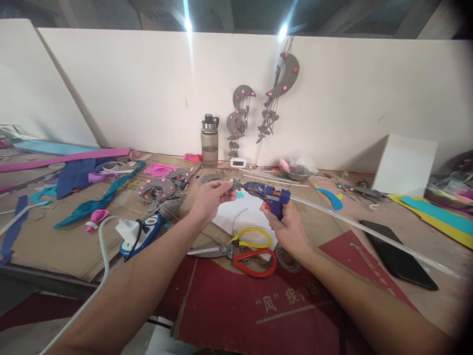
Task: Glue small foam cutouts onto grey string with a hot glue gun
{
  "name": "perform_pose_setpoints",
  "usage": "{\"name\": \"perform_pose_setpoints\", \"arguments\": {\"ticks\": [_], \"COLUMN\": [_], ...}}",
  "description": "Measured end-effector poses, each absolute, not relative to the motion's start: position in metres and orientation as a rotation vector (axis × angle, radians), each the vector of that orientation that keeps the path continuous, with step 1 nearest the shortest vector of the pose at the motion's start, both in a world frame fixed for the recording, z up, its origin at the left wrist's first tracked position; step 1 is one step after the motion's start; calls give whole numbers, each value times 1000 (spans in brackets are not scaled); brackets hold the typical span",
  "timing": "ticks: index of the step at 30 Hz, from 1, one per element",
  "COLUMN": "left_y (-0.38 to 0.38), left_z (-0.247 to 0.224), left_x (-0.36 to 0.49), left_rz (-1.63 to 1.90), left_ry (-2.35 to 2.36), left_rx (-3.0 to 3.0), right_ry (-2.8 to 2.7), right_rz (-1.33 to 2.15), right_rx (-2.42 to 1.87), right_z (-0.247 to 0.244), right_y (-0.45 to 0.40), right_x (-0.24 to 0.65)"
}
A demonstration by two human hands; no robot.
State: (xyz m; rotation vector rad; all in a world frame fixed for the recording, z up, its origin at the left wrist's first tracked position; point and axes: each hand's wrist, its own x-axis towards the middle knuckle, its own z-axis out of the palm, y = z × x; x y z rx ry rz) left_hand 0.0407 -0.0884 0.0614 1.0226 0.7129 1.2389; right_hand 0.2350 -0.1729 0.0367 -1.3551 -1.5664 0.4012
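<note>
My right hand [290, 227] is wrapped round the handle of a blue hot glue gun [268, 194], its finger at the orange trigger. A long clear glue stick [354, 224] runs out of the gun's back end. Between thumb and fingers, my left hand [212, 199] pinches a small grey felt piece [236, 185] right at the nozzle; its exact shape is hard to make out. Beneath the hands lies a white sheet [231, 217] with a small teal cutout [240, 195] on it. Scissors [225, 250] with one yellow and one red handle lie open below.
Grey crescent pieces [162, 190] with pink dots lie left, behind a white plug on a blue power strip [150, 227]. A water bottle [210, 143] and small digital clock [238, 162] stand behind. Grey moon hangings [288, 76] hang on the wall. A black phone [397, 254] lies right.
</note>
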Motion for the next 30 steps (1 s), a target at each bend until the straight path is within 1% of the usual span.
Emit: {"name": "perform_pose_setpoints", "arguments": {"ticks": [30], "left_y": [-88], "left_z": [62], "left_x": [40], "left_rz": [1253], "left_ry": [725], "left_rx": [1026], "right_ry": [-1562], "right_rz": [364], "right_rx": [-1364], "right_z": [34], "right_y": [-171], "right_x": [236]}}
